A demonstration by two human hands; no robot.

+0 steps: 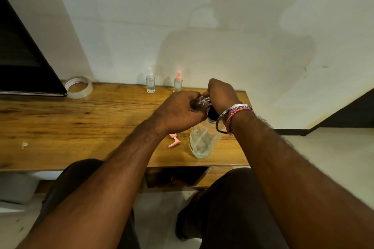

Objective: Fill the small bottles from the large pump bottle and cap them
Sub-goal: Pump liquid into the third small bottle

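We hold a small bottle (197,104) gripped in our left hand (178,112) at the large pump bottle (204,139) (near the table's right edge), right hand (220,93) curled over the pump.

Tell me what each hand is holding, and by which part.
Left hand grips a small bottle round its body; right hand is on the large pump bottle at its pump head.
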